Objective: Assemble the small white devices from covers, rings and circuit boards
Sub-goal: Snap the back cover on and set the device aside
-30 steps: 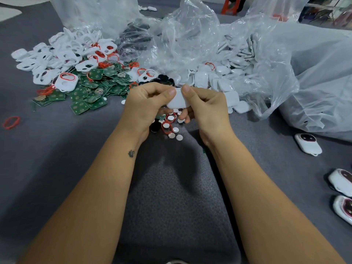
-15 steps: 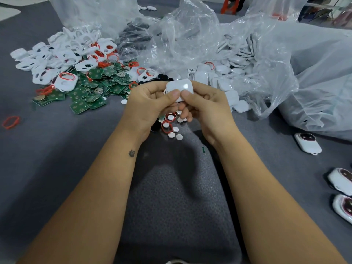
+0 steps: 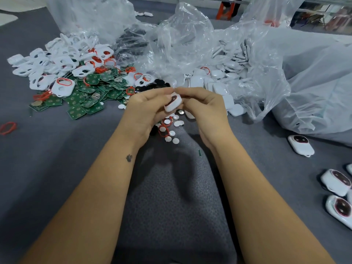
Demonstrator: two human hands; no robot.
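Note:
Both hands hold one small white device (image 3: 173,101) in the air over the grey mat, its dark red-rimmed window turned toward me. My left hand (image 3: 147,109) grips its left side and my right hand (image 3: 204,105) pinches its top and right side. A heap of white front covers (image 3: 57,61), some with red rings, lies at the far left. Green circuit boards (image 3: 87,98) are spread just in front of that heap. White back covers (image 3: 219,84) spill from a clear bag behind my right hand. Small white discs (image 3: 171,128) lie below the hands.
Crumpled clear plastic bags (image 3: 190,40) fill the back and right. Three finished devices lie at the right: one (image 3: 301,144) near the bag, two (image 3: 336,181) by the frame's edge. A loose red ring (image 3: 7,127) sits at the far left. Black parts (image 3: 152,85) lie behind my left hand.
The device was turned over in my fingers: its plain white back faced me before, now the side with the dark window shows. The hands stayed in the same place.

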